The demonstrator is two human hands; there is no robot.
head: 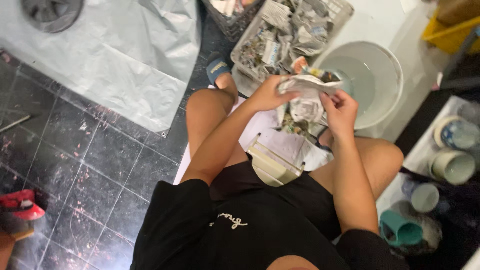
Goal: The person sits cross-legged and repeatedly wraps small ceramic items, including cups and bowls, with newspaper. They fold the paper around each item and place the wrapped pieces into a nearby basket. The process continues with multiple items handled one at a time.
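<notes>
Fingers (327,100) around crumpled newspaper bundle (307,92)

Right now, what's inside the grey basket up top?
The basket is full of crumpled newspaper bundles. What the paper wraps, and the basket's bottom, is covered. Both hands, left and right, hold one more bundle.

Left hand (267,94) and right hand (340,111) gripping crumpled newspaper bundle (307,95), white basin (372,82) just beyond bundle, crate of newspaper (287,35) behind it
</notes>
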